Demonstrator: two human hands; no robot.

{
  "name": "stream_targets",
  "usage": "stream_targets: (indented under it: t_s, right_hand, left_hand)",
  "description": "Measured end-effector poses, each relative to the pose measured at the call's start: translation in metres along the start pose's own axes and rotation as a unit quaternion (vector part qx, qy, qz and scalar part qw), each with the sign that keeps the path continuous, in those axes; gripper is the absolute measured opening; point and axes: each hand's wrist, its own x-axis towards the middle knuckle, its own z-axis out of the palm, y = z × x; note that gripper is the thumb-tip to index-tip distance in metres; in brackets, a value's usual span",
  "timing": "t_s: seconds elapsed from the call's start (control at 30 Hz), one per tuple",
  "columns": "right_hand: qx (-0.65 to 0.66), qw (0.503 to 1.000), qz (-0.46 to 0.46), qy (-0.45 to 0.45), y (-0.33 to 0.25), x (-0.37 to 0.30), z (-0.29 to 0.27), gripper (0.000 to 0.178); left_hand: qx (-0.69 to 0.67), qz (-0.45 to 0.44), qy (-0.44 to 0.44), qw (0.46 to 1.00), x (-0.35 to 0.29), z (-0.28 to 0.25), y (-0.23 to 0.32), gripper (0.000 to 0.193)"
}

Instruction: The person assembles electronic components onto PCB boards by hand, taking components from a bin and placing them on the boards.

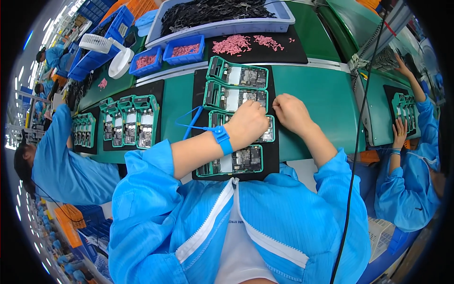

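Several green-framed circuit board assemblies (253,78) lie in a column on a black mat (272,163) in front of me. My left hand (248,122) reaches over the middle ones, its fingers bent together and touching down on a board near its right side; what they may hold is hidden. A blue wrist strap (222,138) with a blue cord circles my left wrist. My right hand (291,112) is just right of the same assembly, its thumb and fingers curled into a pinch. Anything between those fingertips is too small to make out.
Beyond the boards are pink small parts (231,45) on a dark mat, blue bins (184,49) of such parts, and a large tray (283,19) of black parts. A white fan (120,61) stands left. Co-workers in blue (71,156) sit both sides; a black cable (357,156) hangs right.
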Motion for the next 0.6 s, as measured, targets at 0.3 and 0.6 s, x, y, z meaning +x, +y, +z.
stream_targets:
  t_s: [0.3, 0.6]
  right_hand:
    - [0.133, 0.99, -0.012, -0.042, -0.049, -0.034, -0.021, 0.004]
    - [0.117, 0.985, -0.12, -0.05, -0.075, -0.048, 0.003, 0.008]
  left_hand:
    - [-0.232, -0.054, -0.003, 0.971, -0.023, -0.018, -0.027, 0.013]
    - [-0.447, -0.204, 0.251, 0.834, -0.117, -0.172, -0.042, 0.018]
